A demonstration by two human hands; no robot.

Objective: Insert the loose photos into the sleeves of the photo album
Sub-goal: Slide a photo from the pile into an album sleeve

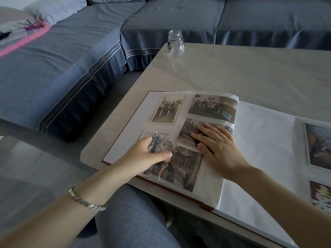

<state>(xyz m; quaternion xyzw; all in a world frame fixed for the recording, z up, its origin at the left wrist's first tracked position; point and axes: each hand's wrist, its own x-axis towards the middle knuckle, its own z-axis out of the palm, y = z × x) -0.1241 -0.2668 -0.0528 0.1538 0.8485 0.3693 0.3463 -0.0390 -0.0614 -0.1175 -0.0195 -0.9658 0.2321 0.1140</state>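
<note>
Album (254, 149) lies open on the desk (232, 72), well short of the glass jar (175, 43). Left hand (143, 154) has its grip pinched on a loose photo (158, 142) at the album's left page; right hand (217, 149) presses flat, fingers spread, beside it.

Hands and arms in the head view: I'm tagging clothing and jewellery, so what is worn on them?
Both forearms are bare, with no sleeves in view. The left hand has a silver chain-link bracelet of flat, angular links around its wrist. The right hand shows no ring, watch or bracelet. No gloves on either.
</note>
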